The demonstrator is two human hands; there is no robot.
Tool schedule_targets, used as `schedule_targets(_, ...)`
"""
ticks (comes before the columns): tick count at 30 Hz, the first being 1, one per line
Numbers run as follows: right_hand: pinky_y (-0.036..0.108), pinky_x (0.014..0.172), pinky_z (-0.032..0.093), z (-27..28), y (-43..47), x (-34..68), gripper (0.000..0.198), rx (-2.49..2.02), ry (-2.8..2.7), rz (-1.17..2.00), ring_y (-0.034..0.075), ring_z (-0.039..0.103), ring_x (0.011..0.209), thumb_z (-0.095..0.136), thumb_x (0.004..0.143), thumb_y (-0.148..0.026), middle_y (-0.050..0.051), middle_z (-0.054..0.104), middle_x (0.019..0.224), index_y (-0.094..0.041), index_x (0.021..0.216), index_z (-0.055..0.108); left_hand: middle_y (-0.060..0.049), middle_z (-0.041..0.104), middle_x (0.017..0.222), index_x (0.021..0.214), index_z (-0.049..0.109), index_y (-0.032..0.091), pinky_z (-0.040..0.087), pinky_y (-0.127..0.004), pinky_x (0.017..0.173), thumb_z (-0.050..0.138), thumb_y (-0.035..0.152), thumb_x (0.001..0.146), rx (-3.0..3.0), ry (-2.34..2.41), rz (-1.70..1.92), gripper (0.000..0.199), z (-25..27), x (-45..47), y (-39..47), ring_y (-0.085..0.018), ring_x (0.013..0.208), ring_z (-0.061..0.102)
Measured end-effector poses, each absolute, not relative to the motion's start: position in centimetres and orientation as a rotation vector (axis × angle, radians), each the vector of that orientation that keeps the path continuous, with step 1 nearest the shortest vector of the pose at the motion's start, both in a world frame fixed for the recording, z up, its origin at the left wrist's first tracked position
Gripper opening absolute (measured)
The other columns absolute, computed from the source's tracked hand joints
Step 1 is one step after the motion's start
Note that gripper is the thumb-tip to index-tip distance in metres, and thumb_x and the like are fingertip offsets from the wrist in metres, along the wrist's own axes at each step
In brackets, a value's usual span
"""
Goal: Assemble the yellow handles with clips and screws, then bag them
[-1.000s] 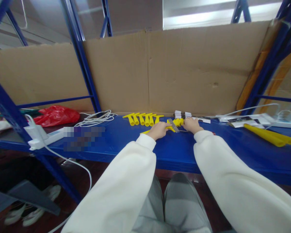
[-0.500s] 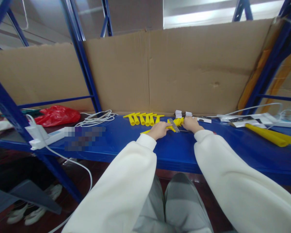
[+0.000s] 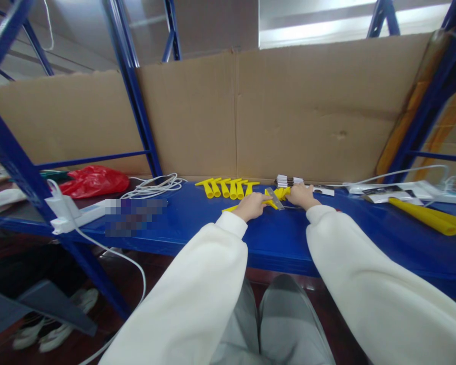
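My left hand [image 3: 251,206] is closed round a yellow handle [image 3: 230,208], blade [image 3: 275,198] toward three o'clock, long axis eleven-to-five; my right hand's [image 3: 303,196] closure I cannot tell.

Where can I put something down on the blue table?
Bare blue table shows in front of the yellow row, between the left sleeve and right sleeve, and from the right sleeve to the yellow tubes. It's crowded around the left hand and right hand.
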State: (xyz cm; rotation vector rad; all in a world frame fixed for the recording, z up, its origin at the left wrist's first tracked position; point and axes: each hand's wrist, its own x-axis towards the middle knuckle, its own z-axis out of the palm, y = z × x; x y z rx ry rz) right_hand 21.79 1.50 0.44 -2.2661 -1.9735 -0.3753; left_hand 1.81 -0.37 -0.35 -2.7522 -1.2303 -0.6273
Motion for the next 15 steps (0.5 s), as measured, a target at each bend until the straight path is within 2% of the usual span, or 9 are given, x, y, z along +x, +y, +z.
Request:
schedule_targets(4, 0.058, 0.105, 0.034, 0.52, 2.02, 21.95, 0.047, -2.293, -1.927, -0.295, 0.037, 0.049, 0.128, 0.047, 0.088, -0.026, 0.023, 0.064, 0.129, -0.011, 0.129, 0.065, -0.009, 0.069, 0.127, 0.133, 0.065, 0.025, 0.049, -0.034, 0.103, 0.057, 0.019, 0.094, -2.766, -1.242, -0.613, 0.04, -0.21, 1.81, -0.56, -0.024, 0.118, 0.065)
schedule_targets(10, 0.052, 0.106, 0.036, 0.48, 2.31, 22.24, 0.045, -2.343, -1.84, -0.188, 0.034, 0.048, 0.129, 0.049, 0.088, -0.03, 0.019, 0.063, 0.13, -0.015, 0.126, 0.067, -0.009, 0.068, 0.129, 0.135, 0.063, 0.024, 0.047, -0.034, 0.105, 0.057, 0.017, 0.093, -2.751, -1.231, -0.63, 0.042, -0.33, 1.77, -0.57, -0.023, 0.119, 0.064)
schedule_targets(15, 0.055, 0.103, 0.035, 0.58, 1.69, 21.8, 0.044, -2.289, -1.937, -0.325, 0.036, 0.05, 0.125, 0.05, 0.087, -0.031, 0.021, 0.066, 0.125, -0.013, 0.124, 0.068, -0.008, 0.068, 0.129, 0.134, 0.063, 0.025, 0.048, -0.034, 0.104, 0.056, 0.017, 0.093, -2.754, -1.22, -0.619, 0.043, -0.4, 1.74, -0.4, -0.023, 0.119, 0.064)
